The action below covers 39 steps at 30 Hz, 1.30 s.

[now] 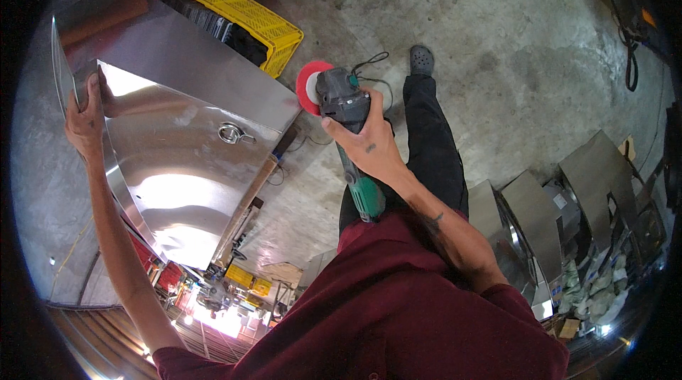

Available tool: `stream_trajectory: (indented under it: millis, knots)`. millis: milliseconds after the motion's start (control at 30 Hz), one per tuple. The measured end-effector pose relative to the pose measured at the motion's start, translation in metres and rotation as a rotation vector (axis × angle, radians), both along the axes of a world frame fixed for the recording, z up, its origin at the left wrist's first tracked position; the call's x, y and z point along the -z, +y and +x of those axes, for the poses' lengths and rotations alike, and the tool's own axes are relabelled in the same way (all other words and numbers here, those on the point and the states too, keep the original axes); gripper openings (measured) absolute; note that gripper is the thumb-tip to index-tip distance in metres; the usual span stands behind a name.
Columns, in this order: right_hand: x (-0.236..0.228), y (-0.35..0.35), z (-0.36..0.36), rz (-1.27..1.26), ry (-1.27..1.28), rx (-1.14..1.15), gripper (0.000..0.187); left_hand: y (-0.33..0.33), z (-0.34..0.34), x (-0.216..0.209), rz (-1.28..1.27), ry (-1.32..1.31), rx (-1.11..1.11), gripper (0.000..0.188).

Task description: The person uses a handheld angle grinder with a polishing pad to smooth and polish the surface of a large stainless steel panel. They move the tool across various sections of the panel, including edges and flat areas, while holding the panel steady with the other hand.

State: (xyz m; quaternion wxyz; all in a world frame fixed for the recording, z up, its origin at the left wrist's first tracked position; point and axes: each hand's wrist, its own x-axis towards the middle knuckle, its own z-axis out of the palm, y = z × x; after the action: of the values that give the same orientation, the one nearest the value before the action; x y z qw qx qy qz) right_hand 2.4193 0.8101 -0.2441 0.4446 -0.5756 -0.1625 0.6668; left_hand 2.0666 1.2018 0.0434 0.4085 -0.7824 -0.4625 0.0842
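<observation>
Floor: bare grey concrete floor [511, 18], stained and scuffed, fills the upper and right part of the view.
Room: workshop setting; yellow plastic crate [259, 25] stands beyond the steel box; folded sheet-metal parts [561, 202] are grouped at the right.
Steel box: large polished stainless steel box [181, 160] lies at the left, its face carrying a ring latch [233, 133]; the face mirrors ceiling lights and shelving.
Left hand: left hand [87, 121] is closed over the far left edge of the steel box, fingers wrapped round the rim.
Right hand: right hand [366, 142] is clenched round the body of the angle grinder [348, 131].
Grinder position: held in the air just right of the box's upper right corner, apart from the steel; red pad [309, 87] faces the box; green handle end points back toward the person.
Cord: black cable [369, 64] loops from the grinder head over the floor.
Open room: clear concrete lies beyond the grinder and round the person's foot [422, 60].
Hidden: lower edge of the box is cut off by the maroon shirt [398, 309]; the box's underside and support are hard to make out; rim of the view is dark.
</observation>
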Motion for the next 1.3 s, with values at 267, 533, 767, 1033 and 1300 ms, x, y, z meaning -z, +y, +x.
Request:
stream_trajectory:
  millis: [267,533,767,1033,1300]
  knots:
    - [-0.051,-0.006,0.022,0.13,0.038,-0.058,0.09,-0.002,0.001,-0.003,-0.072,-0.074,-0.114,0.074]
    - [-0.049,-0.003,0.019,0.104,0.029,-0.049,0.089,0.011,-0.016,-0.002,-0.03,0.009,0.051,0.067]
    - [0.04,0.006,-0.011,0.009,-0.081,0.001,0.086,0.003,0.003,-0.004,-0.081,-0.026,0.074,0.063]
    - [0.072,0.004,-0.015,-0.132,-0.031,-0.002,0.086,-0.004,0.016,-0.002,-0.111,-0.081,0.109,0.062]
    - [0.057,-0.004,-0.026,-0.106,-0.025,0.216,0.087,0.006,0.013,-0.001,-0.051,-0.035,-0.047,0.094]
